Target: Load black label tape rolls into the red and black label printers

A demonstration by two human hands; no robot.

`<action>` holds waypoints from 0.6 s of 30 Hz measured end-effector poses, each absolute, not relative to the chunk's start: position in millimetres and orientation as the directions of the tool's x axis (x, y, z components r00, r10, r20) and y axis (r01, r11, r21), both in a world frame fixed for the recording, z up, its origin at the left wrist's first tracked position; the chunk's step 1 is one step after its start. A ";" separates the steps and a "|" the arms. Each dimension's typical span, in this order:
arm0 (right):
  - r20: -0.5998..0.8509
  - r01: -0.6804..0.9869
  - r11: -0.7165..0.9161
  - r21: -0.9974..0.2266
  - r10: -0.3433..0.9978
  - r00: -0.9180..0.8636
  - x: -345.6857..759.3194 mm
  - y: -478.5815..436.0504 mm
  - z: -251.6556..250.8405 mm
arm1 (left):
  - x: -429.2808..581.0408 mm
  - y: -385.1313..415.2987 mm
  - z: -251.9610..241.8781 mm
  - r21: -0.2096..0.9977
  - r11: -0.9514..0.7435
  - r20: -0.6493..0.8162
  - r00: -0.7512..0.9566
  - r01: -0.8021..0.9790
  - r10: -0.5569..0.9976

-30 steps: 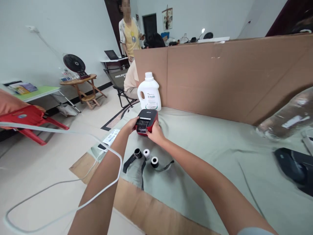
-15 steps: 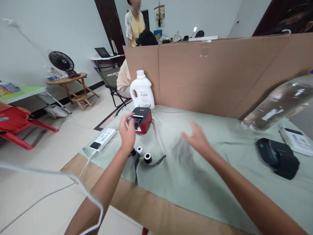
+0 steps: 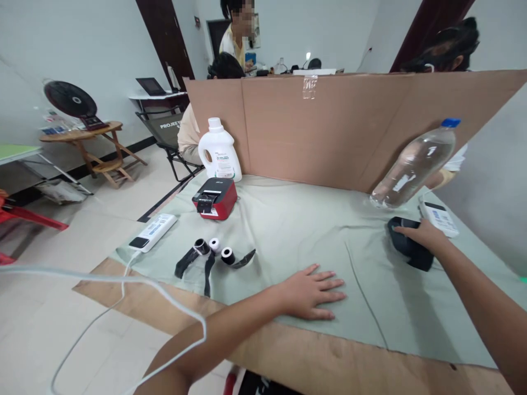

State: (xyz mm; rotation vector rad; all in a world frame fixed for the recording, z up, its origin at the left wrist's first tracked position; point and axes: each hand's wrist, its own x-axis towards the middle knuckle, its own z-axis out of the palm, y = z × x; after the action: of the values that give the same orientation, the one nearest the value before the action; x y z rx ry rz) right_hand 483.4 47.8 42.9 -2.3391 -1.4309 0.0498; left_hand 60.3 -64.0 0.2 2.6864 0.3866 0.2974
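Observation:
My left hand (image 3: 317,293) lies flat on the green cloth (image 3: 296,219), fingers spread, holding nothing. Over at the right, my right hand (image 3: 426,235) grips a black boxy device (image 3: 405,244) from above; its underside and some of my fingers are hidden. A red and black label printer (image 3: 216,197) sits at the left with a black strip coming out of its front. Closer to me stand a black roll (image 3: 201,247) with its strip trailing, a white roll (image 3: 214,245) and another black-wound roll (image 3: 227,255).
A white jug (image 3: 220,151) stands behind the printer. Cardboard (image 3: 304,131) walls off the table's back. At the right a clear bottle (image 3: 415,162) leans beside a white power bank (image 3: 439,218). Another power bank (image 3: 153,233) lies left, its cable (image 3: 177,302) looping before my left arm.
My left hand has come away from the printer and down onto the cloth. My right hand has moved right onto the black device. The view has shifted right.

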 end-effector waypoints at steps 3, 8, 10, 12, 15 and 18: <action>-0.044 0.774 -0.588 -0.237 0.802 0.596 469.4 45.9 53.6 | 58.6 -66.2 -1.5 0.415 -0.883 0.156 0.938 0.221 0.308; 0.030 0.885 -0.387 -0.259 0.913 0.407 357.1 42.8 73.9 | 60.2 -67.9 -4.6 0.432 -0.881 0.285 0.897 0.194 0.337; 0.014 0.917 -0.278 -0.288 0.956 0.294 295.9 43.8 77.9 | 57.9 -66.9 -3.1 0.472 -0.840 0.360 0.811 0.268 0.461; -0.019 0.918 -0.263 -0.296 0.963 0.270 240.7 45.5 78.7 | 52.0 -63.1 0.4 0.532 -0.749 0.440 0.626 0.395 0.644; -0.102 0.914 -0.260 -0.313 0.965 0.240 183.9 45.8 74.0 | 39.0 -49.8 5.3 0.641 -0.545 0.493 0.255 0.540 0.832; -0.151 0.902 -0.272 -0.336 0.960 0.234 157.0 41.6 63.1 | 28.1 -32.2 4.1 0.704 -0.366 0.423 0.055 0.609 0.905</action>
State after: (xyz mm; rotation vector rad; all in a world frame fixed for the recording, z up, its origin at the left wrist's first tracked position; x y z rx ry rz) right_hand 157.0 41.6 63.1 -2.3217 -1.7750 0.4902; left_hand 28.1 -32.2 4.1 2.0031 1.5223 1.2206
